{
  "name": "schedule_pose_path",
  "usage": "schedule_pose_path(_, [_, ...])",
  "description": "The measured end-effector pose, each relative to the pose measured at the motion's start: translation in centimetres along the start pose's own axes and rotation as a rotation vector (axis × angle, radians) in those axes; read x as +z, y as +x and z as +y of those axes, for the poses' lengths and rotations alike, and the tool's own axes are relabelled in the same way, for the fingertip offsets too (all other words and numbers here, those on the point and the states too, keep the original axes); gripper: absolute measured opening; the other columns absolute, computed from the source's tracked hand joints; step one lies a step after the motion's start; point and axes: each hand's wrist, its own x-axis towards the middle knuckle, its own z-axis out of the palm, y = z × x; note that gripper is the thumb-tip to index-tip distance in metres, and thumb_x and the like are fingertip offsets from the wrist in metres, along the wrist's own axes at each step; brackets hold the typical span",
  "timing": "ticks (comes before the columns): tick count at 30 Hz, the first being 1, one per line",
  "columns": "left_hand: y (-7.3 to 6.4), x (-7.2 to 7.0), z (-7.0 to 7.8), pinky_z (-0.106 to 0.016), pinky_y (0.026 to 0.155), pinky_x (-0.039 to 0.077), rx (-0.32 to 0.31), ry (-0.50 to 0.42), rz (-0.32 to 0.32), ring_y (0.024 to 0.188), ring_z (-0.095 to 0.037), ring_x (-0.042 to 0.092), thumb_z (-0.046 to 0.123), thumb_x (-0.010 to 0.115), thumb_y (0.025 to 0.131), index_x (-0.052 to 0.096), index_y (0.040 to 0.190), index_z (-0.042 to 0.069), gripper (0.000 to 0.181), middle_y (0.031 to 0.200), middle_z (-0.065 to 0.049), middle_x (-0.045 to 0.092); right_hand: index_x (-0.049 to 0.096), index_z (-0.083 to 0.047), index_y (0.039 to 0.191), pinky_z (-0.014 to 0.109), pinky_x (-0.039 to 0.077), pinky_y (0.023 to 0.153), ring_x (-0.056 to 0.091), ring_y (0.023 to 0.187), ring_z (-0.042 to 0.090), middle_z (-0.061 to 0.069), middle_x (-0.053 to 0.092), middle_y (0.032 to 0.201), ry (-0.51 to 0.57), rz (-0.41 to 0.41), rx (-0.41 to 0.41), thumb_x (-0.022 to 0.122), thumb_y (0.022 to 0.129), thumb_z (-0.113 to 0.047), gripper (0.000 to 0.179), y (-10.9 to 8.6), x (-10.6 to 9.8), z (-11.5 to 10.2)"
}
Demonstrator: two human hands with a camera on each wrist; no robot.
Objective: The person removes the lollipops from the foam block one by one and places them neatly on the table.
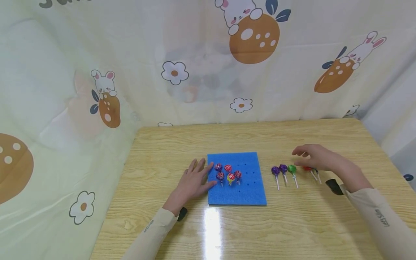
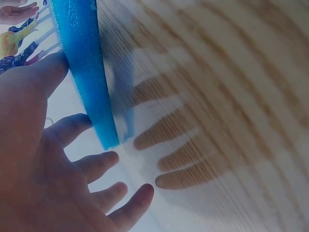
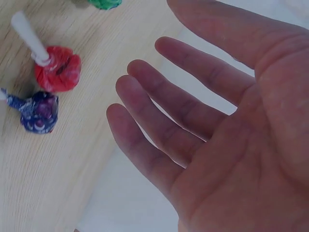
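Note:
A blue foam board [image 1: 227, 196] with small holes lies flat on the table, and several wrapped lollipops [image 1: 238, 174] stand in its left half. My left hand [image 1: 191, 183] touches the board's left edge with spread, fairly straight fingers; the left wrist view shows its thumb and index finger against the foam's side. To the right lie two purple lollipops [image 1: 275, 170], a green lollipop [image 1: 292, 169], a red lollipop [image 3: 58, 70] and a dark blue lollipop [image 3: 39, 112]. Above the red and blue pair hovers my right hand [image 1: 316, 157], fingers relaxed, nothing held; it partly hides them in the head view.
The wood-grain table [image 1: 162, 151] carries everything. A patterned curtain [image 1: 208, 90] hangs along its back and left side. Bare holes [image 1: 253, 172] show on the board's right half. Light glares off the table in front of the board.

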Motion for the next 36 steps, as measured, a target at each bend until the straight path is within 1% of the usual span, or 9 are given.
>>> schedule_pose_path(8, [-0.2,-0.2,0.2,-0.068,0.115,0.028,-0.001,0.005,0.004,0.155,-0.043,0.011,0.061,0.050,0.099,0.028,0.160,0.028,0.073,0.169,-0.011,0.019,0.063,0.005,0.126,0.057,0.052,0.090,0.063,0.110,0.041,0.023,0.067,0.121,-0.020,0.027,-0.037,0.069,0.096,-0.021,0.041,0.5,0.8,-0.9])
schedule_pose_path(15, [-0.1,-0.1,0.2,-0.068,0.116,0.028,0.003,0.010,0.008,0.155,-0.043,0.011,0.061,0.049,0.099,0.028,0.160,0.027,0.073,0.168,-0.012,0.020,0.063,0.005,0.126,0.058,0.051,0.092,0.062,0.111,0.042,0.022,0.067,0.122,-0.038,0.056,-0.057,0.069,0.096,-0.021,0.040,0.8,1.7,-2.4])
schedule_pose_path(21, [0.0,0.0,0.1,-0.068,0.115,0.028,0.000,0.010,0.009,0.155,-0.043,0.011,0.062,0.049,0.098,0.028,0.160,0.028,0.073,0.168,-0.012,0.020,0.064,0.001,0.127,0.057,0.051,0.094,0.063,0.113,0.039,0.020,0.067,0.123,-0.040,0.111,-0.085,0.067,0.097,-0.018,0.036,1.1,3.0,-3.7])
schedule_pose_path(28, [0.0,0.1,-0.1,-0.068,0.115,0.029,0.001,0.021,0.007,0.156,-0.042,0.010,0.064,0.048,0.098,0.026,0.160,0.029,0.075,0.169,-0.011,0.019,0.066,-0.003,0.126,0.052,0.054,0.090,0.064,0.110,0.032,0.014,0.068,0.120,-0.034,0.173,-0.157,0.069,0.096,-0.018,0.033,1.6,4.3,-5.0])
schedule_pose_path(36, [0.1,0.2,-0.2,-0.068,0.115,0.029,-0.004,0.016,0.011,0.156,-0.041,0.011,0.065,0.048,0.097,0.028,0.160,0.030,0.074,0.169,-0.010,0.020,0.066,-0.008,0.127,0.048,0.056,0.087,0.065,0.109,0.029,0.011,0.068,0.119,-0.034,0.237,-0.196,0.068,0.097,-0.019,0.032,1.9,5.1,-6.4])
